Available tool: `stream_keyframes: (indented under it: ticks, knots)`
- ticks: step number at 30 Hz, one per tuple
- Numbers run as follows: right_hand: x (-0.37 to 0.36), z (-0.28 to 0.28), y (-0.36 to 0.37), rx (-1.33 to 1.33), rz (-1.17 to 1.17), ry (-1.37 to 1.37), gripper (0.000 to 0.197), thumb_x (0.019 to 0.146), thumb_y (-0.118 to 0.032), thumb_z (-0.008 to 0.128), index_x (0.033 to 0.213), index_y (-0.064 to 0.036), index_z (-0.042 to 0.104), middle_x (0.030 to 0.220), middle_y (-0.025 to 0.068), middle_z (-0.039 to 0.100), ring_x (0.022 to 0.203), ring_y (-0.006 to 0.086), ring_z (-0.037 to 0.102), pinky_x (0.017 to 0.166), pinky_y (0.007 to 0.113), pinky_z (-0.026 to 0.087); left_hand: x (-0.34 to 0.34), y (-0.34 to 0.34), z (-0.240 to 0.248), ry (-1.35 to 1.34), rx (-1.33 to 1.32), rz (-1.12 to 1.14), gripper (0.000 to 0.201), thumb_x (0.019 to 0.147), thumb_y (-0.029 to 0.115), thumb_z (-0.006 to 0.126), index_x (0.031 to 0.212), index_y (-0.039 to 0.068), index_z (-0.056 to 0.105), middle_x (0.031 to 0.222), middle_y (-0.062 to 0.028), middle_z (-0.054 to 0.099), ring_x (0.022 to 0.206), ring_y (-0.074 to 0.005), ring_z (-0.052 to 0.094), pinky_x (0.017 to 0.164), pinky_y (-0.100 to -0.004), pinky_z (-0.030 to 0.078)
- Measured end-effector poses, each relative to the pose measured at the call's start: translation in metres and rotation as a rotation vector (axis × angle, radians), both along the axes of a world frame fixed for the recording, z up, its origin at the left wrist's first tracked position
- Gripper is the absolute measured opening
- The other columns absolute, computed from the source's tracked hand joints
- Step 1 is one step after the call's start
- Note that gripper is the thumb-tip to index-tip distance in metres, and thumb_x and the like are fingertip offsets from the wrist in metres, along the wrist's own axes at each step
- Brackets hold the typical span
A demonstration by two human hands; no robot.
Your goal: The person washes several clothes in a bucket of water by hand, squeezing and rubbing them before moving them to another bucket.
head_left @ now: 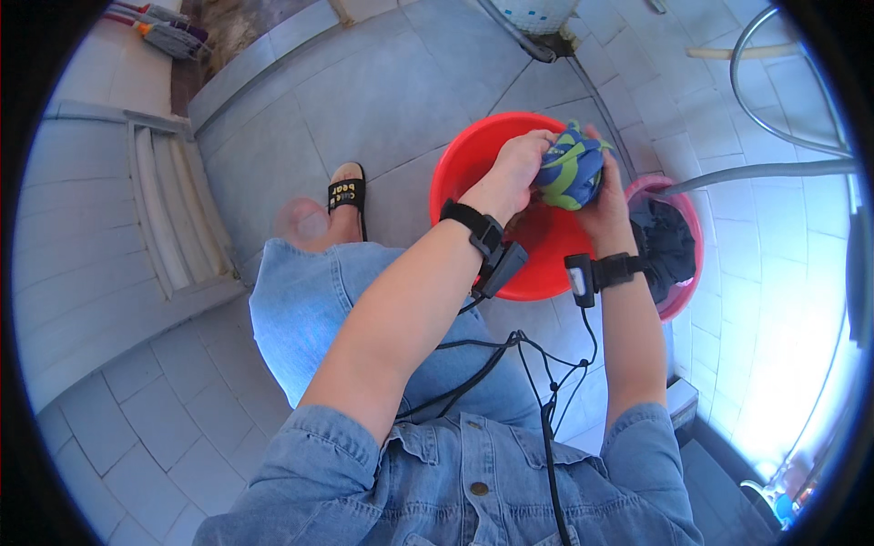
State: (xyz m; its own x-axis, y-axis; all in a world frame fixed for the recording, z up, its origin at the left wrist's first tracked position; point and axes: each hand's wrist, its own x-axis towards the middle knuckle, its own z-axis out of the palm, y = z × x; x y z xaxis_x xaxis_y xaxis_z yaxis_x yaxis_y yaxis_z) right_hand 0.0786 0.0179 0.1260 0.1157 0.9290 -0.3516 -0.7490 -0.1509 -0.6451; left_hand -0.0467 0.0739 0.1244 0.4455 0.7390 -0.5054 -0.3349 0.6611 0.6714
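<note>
A bunched-up blue and green patterned cloth (572,171) is squeezed between my two hands, above a red plastic basin (469,168) on the floor. My left hand (523,164) grips its left side with the fingers curled in. My right hand (608,202) wraps round the right side, fingers bent over the cloth. Both wrists carry black straps with small devices and dark cables. Part of the basin's inside is hidden behind my hands and the cloth.
Right of the basin stands a pink basin (690,273) with dark cloth (665,241) in it. A grey hose (756,176) runs over it from the tiled wall. My sandalled foot (346,196) rests on the grey tiles at left. Black cables (519,338) hang between my arms.
</note>
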Motion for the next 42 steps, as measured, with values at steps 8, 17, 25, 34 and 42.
stream_keyframes:
  ticks: [8, 17, 25, 34, 42]
  knots:
    - [-0.007, 0.011, -0.015, 0.295, -0.083, -0.415, 0.024, 0.083, -0.012, 0.057, 0.105, -0.0040, 0.053, 0.097, 0.0049, 0.058, 0.088, 0.0131, 0.056, 0.080, 0.026, 0.045, 0.003, -0.003, 0.018, -0.363, -0.420, 0.027, 0.027, 0.085, 0.033, 0.054, 0.086, 0.007, 0.055, 0.085, -0.0086, 0.060, 0.078, -0.0210, 0.059, 0.067, -0.0370, 0.047]
    - [-0.010, -0.011, -0.001, -0.162, -0.115, -0.021, 0.021, 0.087, -0.024, 0.051, 0.097, -0.0066, 0.058, 0.092, 0.0072, 0.062, 0.084, 0.0194, 0.060, 0.075, 0.033, 0.050, 0.018, -0.010, -0.002, 0.575, 0.592, 0.099, 0.014, 0.073, 0.012, 0.058, 0.062, 0.003, 0.056, 0.063, -0.0088, 0.058, 0.060, -0.0199, 0.056, 0.056, -0.0321, 0.044]
    - [0.001, -0.017, -0.002, -0.260, 0.249, 0.071, 0.027, 0.090, -0.027, 0.044, 0.105, -0.0071, 0.055, 0.101, 0.0089, 0.061, 0.089, 0.0214, 0.061, 0.077, 0.036, 0.051, 0.018, -0.025, 0.008, 0.796, 1.091, -0.007, 0.015, 0.068, 0.016, 0.059, 0.065, 0.002, 0.056, 0.064, -0.0173, 0.057, 0.062, -0.0342, 0.057, 0.058, -0.0387, 0.045]
    - [0.028, -0.041, -0.028, -0.276, 0.252, -0.198, 0.031, 0.082, -0.017, 0.051, 0.112, -0.0052, 0.050, 0.109, 0.0090, 0.054, 0.104, 0.0212, 0.049, 0.094, 0.038, 0.037, -0.001, -0.010, -0.005, 0.929, 0.898, -0.317, 0.022, 0.070, 0.011, 0.056, 0.091, 0.010, 0.064, 0.095, -0.0130, 0.062, 0.090, -0.0293, 0.059, 0.078, -0.0378, 0.047]
    - [0.035, -0.087, -0.008, -0.093, 0.287, -0.914, 0.047, 0.074, -0.006, 0.058, 0.120, -0.0066, 0.046, 0.121, 0.0092, 0.047, 0.114, 0.0207, 0.043, 0.095, 0.035, 0.035, 0.000, -0.010, 0.017, 0.634, 0.901, -0.437, 0.014, 0.067, -0.004, 0.049, 0.073, 0.003, 0.060, 0.073, -0.0083, 0.059, 0.074, -0.0193, 0.057, 0.069, -0.0296, 0.044]
